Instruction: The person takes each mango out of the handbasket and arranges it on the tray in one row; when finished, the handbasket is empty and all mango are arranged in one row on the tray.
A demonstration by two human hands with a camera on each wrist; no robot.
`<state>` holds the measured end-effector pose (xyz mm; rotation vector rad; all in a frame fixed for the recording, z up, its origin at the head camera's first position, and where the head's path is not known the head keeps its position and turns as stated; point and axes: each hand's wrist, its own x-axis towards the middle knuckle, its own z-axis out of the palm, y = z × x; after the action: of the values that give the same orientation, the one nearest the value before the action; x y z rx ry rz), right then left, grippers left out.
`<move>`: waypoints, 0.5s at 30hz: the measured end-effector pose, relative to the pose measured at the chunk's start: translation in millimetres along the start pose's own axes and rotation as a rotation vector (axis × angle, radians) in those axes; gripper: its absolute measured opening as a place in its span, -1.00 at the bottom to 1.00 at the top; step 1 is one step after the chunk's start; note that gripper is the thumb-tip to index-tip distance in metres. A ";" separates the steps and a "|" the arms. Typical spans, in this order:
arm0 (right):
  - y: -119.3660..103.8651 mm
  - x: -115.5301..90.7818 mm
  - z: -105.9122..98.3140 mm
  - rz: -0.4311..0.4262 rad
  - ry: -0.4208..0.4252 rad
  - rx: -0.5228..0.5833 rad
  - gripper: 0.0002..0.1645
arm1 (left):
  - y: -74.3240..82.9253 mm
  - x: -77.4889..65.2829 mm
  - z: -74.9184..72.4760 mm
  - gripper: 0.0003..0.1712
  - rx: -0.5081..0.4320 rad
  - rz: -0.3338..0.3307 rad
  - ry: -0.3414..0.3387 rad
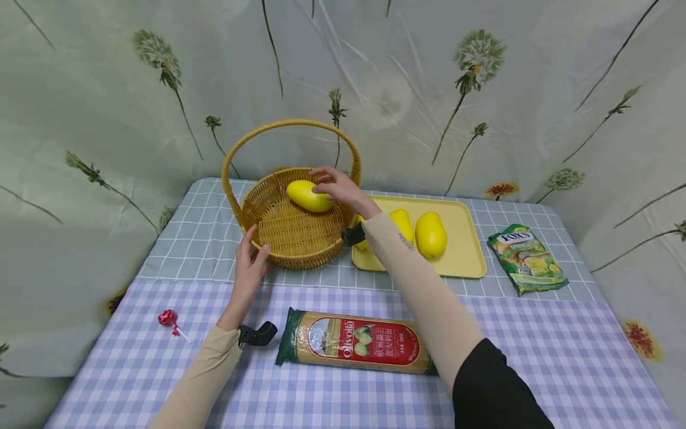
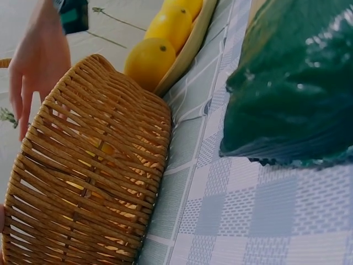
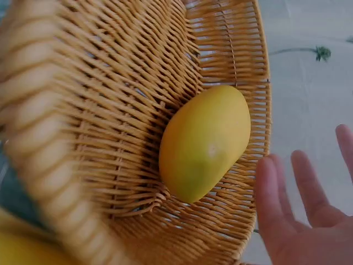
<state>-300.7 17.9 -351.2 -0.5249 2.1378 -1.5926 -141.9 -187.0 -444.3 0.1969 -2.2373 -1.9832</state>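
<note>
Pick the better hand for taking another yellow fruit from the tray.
Right hand, likely: it holds nothing and is nearer the tray and its yellow fruit. The left hand touches the basket on the side away from the tray.

This looks like a homely dining spot: a table [image 1: 579, 369] wears a checked cloth [image 1: 134, 351] and a grey gridded one [image 1: 182, 238], with a dandelion-print curtain [image 1: 396, 101] behind and at both sides (it hides the room beyond, so a real home or a small studio cannot be told apart). Household food fits: mangoes [image 1: 431, 235], pasta [image 1: 359, 342], sweets [image 1: 527, 259], a lollipop [image 1: 167, 317], plus a wicker basket [image 1: 300, 235] and tray [image 1: 466, 253].
</note>
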 end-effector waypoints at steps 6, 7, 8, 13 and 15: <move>1.3 13.6 4.8 0.067 0.026 -0.043 -0.43 | -1.4 1.1 -0.5 -0.34 0.012 0.010 0.001; 2.6 15.4 5.5 0.076 0.021 -0.059 -0.42 | -1.7 1.4 -0.2 -0.33 0.009 0.010 0.003; 4.2 16.8 6.3 0.084 0.016 -0.075 -0.41 | -1.9 1.3 -0.1 -0.33 0.007 0.010 0.004; 10.2 20.4 10.3 0.132 -0.069 -0.111 -0.37 | -2.2 0.6 -0.2 -0.33 0.010 0.013 0.002; 12.0 21.4 12.0 0.151 -0.109 -0.135 -0.36 | -2.2 0.3 -0.7 -0.33 0.016 0.016 0.000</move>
<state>-312.8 0.2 -368.1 -0.4689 2.1585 -1.3162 -142.0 -188.0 -446.4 0.1797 -2.2482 -1.9580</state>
